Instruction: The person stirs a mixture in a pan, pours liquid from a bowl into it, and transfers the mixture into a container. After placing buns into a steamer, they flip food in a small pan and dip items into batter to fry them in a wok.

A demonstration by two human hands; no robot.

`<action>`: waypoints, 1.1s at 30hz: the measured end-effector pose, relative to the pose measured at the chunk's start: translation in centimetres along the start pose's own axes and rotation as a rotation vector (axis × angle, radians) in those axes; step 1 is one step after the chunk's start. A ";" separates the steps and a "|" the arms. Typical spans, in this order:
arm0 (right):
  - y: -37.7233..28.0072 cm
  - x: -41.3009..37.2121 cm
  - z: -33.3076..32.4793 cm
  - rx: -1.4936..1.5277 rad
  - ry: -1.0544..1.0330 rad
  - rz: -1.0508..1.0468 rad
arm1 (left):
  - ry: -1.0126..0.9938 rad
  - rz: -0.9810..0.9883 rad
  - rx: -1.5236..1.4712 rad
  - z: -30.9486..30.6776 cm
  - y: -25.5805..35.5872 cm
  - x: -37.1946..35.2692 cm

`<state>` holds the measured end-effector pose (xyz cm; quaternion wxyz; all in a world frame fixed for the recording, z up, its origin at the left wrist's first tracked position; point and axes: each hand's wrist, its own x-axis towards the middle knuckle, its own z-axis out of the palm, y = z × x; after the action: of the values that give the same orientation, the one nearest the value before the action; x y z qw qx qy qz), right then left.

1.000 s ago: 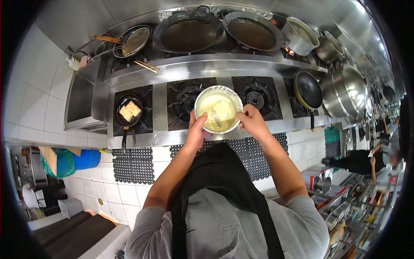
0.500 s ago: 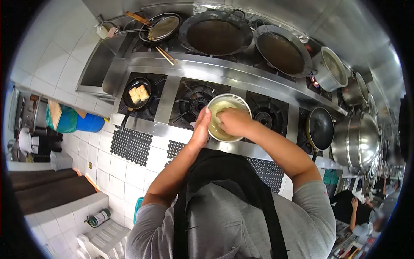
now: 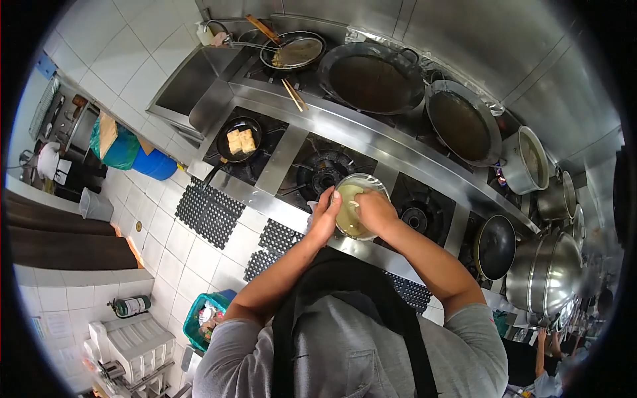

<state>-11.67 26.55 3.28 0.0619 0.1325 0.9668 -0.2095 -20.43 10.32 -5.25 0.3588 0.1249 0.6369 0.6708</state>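
My left hand (image 3: pixel 325 217) grips the left side of a pale round bowl (image 3: pixel 361 178), its thumb up at the rim. In the bowl lies a pale yellowish mixture (image 3: pixel 348 215). My right hand (image 3: pixel 377 211) reaches into the bowl from the right with curled fingers; what they hold, if anything, is hidden. The bowl is over the front edge of the stove, between two burners. Left of it, a small black frying pan (image 3: pixel 225 151) holds golden-brown pieces of food (image 3: pixel 241 140) on a burner.
Two wide dark pans (image 3: pixel 375 78) (image 3: pixel 458 123) of brown liquid stand on the rear shelf. Wooden chopsticks (image 3: pixel 294 95) lie near a strainer (image 3: pixel 300 51). To the right are an empty frying pan (image 3: pixel 496 247) and a large steel pot (image 3: pixel 541 272). Other people work at the far right.
My view has turned and shifted, so the stove appears tilted and a green bin shows at lower left. Both hands stay at the bowl, the right one still inside it.
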 end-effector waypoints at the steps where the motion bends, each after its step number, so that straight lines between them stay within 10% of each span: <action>1: 0.1 -0.2 -0.1 -0.042 0.023 0.013 | 0.017 -0.026 -0.007 -0.2 -0.2 0.1; 12: 1.6 0.2 0.8 0.132 0.111 0.143 | -0.041 -0.058 0.085 -1.4 -1.7 2.9; 25: -5.5 -2.1 -13.8 0.312 0.263 0.147 | -0.154 -0.016 -0.082 -2.1 3.4 5.5; 33: -5.6 -0.2 -5.1 0.151 0.030 0.107 | -0.040 0.117 0.245 -2.3 7.8 2.1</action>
<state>-13.35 23.67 10.10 0.0481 0.1914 0.9407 -0.2761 -25.86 10.49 1.16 0.3137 0.2182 0.6983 0.6053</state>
